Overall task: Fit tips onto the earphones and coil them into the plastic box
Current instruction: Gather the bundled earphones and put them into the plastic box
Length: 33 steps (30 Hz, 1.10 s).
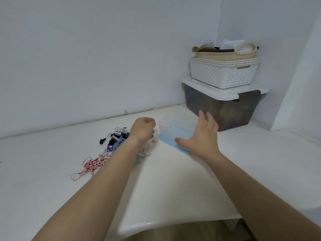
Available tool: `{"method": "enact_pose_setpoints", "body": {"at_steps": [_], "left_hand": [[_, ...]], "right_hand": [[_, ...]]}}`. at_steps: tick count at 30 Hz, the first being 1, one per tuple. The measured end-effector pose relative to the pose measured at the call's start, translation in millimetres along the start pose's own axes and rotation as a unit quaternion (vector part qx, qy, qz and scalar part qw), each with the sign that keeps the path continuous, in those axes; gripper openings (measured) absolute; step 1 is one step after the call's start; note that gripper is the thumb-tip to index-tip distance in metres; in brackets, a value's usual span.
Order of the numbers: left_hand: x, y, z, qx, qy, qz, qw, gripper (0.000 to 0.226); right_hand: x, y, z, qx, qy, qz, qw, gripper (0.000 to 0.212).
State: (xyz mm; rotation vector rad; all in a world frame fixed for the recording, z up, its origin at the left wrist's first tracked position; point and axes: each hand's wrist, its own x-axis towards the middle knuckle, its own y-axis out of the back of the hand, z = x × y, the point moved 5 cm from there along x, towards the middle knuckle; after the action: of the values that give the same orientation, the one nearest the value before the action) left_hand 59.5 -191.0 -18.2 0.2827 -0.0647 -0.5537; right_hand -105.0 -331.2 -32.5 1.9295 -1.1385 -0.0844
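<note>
A clear plastic box (169,142) with a blue rim is seen lying on the white table (173,185). The right hand (203,136) is held over its near right corner, fingers straight and spread, nothing held; whether the box is touched cannot be told. Just left of the box the left hand (143,130) is seen with fingers curled under, above a cream bundle of cord (147,151); whether the bundle is gripped is hidden by the back of the hand. The hands are seen apart, the box between them. Further left of the box a tangled heap of earphones (114,139) is spread, with a red-and-white cable (92,166) at its near end. Behind and right of the box a dark storage bin (224,110) is found, with white perforated baskets (222,75) and a woven basket (224,55) stacked upon it.
</note>
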Motion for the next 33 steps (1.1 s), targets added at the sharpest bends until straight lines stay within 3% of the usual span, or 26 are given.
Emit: {"method": "enact_pose_setpoints", "body": {"at_steps": [3, 6, 7, 10, 12, 14, 16, 18, 21, 26, 30, 33], "left_hand": [[-16.7, 48.7, -2.4, 0.058, -0.06, 0.065, 0.994, 0.028], [-41.8, 102.8, -8.3, 0.225, -0.096, 0.104, 0.964, 0.028], [-48.6, 120.6, -16.2, 0.287, -0.071, 0.093, 0.951, 0.038], [-67.7, 161.3, -42.3, 0.439, 0.055, 0.04, 0.896, 0.099], [-78.8, 174.3, -61.4, 0.441, 0.123, -0.006, 0.889, 0.121], [-89.2, 178.2, -75.9, 0.411, 0.165, -0.032, 0.896, 0.126], [-92.0, 176.6, -85.5, 0.417, 0.182, -0.022, 0.89, 0.114], [-88.8, 173.8, -88.6, 0.426, 0.174, -0.015, 0.888, 0.083], [-80.2, 161.5, -85.0, 0.328, 0.144, -0.012, 0.934, 0.028], [-76.0, 143.4, -81.1, 0.115, 0.176, 0.011, 0.978, 0.019], [-81.7, 130.5, -78.1, 0.019, 0.204, 0.01, 0.979, 0.019], [-83.8, 121.9, -75.8, -0.029, 0.203, 0.009, 0.979, 0.02]], "right_hand": [[-16.1, -5.8, -53.8, 0.007, 0.127, 0.025, 0.992, 0.088], [-34.5, -35.5, -97.2, 0.035, 0.166, -0.093, 0.981, 0.061], [-40.8, -48.8, -108.0, 0.019, 0.154, -0.134, 0.979, 0.065], [-53.6, -82.2, -122.6, -0.053, 0.054, -0.239, 0.968, 0.105], [-57.2, -97.0, -126.2, -0.063, -0.003, -0.278, 0.959, 0.123], [-56.5, -106.5, -130.8, -0.063, -0.026, -0.305, 0.95, 0.13], [-55.1, -112.2, -133.2, -0.07, -0.033, -0.332, 0.94, 0.132], [-54.2, -116.8, -135.7, -0.089, -0.03, -0.35, 0.932, 0.128], [-52.6, -115.9, -136.9, -0.097, -0.03, -0.362, 0.927, 0.114], [-56.2, -120.8, -143.2, -0.004, -0.06, -0.372, 0.926, 0.068], [-63.2, -129.6, -153.0, 0.112, -0.091, -0.386, 0.911, 0.074], [-67.0, -127.5, -157.6, 0.142, -0.1, -0.374, 0.911, 0.061]]}}
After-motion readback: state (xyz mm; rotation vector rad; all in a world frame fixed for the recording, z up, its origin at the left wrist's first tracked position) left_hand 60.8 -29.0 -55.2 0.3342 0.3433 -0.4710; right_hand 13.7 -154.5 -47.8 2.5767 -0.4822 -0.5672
